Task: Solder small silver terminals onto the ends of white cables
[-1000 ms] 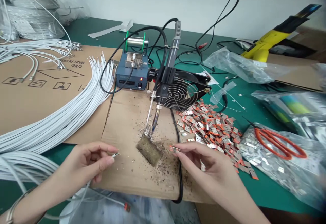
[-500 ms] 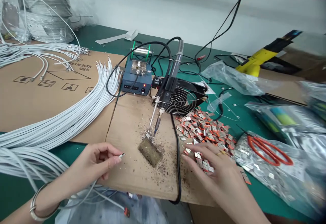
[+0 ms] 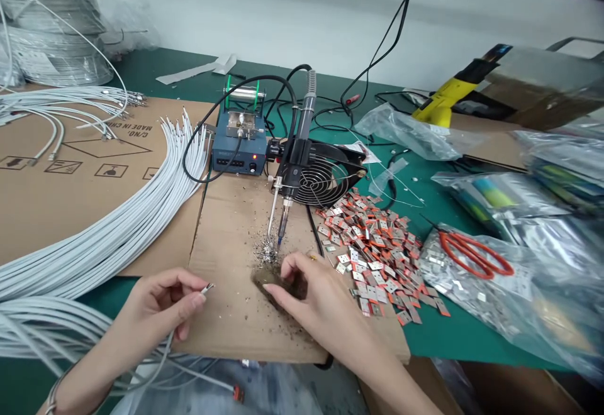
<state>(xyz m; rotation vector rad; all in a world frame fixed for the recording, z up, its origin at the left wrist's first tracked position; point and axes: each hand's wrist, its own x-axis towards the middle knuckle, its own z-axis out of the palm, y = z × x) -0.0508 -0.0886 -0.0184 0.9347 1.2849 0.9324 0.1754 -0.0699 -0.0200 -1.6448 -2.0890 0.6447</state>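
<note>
By the left hand [image 3: 172, 305], the stripped end of a white cable [image 3: 206, 288] is pinched between thumb and fingertips, with the rest of it trailing below the wrist. If its loose tail is caught among the neighbouring cable loops [image 3: 42, 320], the end could be tugged out of the pinch or its fine wires bent.

The right hand [image 3: 325, 295] is held over the sponge block [image 3: 264, 276], its thumb and index finger parted by a modest gap in which nothing is seen to be gripped; the other fingers are largely hidden. The block could be shoved along the cardboard mat [image 3: 221, 314] if it is brushed by the knuckles.

Just beyond the fingers, the soldering iron [image 3: 297, 163] is mounted with its tip angled down, close to the index finger. A burn could be caused by a slight lift or forward drift; a red light is shown on the soldering station [image 3: 238, 151], though heat cannot be judged by eye. Skin or bare wire could also be dirtied by the solder crumbs [image 3: 265, 253] scattered under the tip.

To the right, small metal connectors [image 3: 377, 264] are heaped loosely near the forearm, so some could be swept aside by a sideways swing. Farther back, a round-grilled fan [image 3: 325, 183] is set behind the iron.
</note>
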